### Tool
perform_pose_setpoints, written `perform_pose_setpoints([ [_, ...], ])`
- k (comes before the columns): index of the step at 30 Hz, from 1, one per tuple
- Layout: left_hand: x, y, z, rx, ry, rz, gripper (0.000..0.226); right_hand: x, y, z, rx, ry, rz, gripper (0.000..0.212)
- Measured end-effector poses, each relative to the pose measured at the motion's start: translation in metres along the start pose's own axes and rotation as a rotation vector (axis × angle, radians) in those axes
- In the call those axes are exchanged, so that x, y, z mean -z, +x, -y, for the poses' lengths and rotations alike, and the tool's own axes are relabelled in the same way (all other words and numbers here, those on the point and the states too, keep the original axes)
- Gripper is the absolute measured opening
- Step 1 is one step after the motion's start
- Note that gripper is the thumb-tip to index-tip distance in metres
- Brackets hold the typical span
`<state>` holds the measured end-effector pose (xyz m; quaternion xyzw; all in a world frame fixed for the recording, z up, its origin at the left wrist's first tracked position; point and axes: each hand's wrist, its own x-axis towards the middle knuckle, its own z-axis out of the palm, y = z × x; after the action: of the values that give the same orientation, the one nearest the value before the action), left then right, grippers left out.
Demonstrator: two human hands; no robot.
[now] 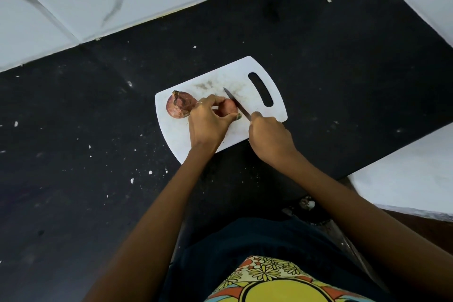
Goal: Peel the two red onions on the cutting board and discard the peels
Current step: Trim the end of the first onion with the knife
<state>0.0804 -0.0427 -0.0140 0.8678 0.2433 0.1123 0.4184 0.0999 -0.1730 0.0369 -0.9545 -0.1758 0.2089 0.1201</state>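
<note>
A white cutting board [247, 76] with a handle slot lies on the black counter. One red onion [177, 106], still in its skin, rests at the board's left end. My left hand [208, 121] grips a second red onion [226, 108] against the board, just right of the first. My right hand [269, 136] holds a knife [235, 103]. Its blade lies across the right end of the held onion, tip pointing away from me.
The black counter [85, 117] is speckled with small white crumbs. White marble tiles [110, 0] rise along its far edge and at the right. A dark bin or bag opening [306, 203] sits below the counter's near edge, by my body.
</note>
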Motion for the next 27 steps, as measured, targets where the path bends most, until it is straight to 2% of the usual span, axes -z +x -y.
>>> perform_pose_setpoints([
  [7,-0.001,-0.001,0.0,0.019,-0.012,-0.011,0.042,0.003,0.015,0.012,0.003,0.024,0.019,0.026],
  [12,-0.001,-0.001,-0.002,0.042,-0.031,-0.022,0.042,-0.001,-0.002,-0.002,0.002,0.015,-0.008,0.021],
  [27,-0.002,-0.002,-0.004,0.065,-0.04,-0.038,0.04,-0.001,0.008,0.005,-0.007,0.069,0.003,0.024],
])
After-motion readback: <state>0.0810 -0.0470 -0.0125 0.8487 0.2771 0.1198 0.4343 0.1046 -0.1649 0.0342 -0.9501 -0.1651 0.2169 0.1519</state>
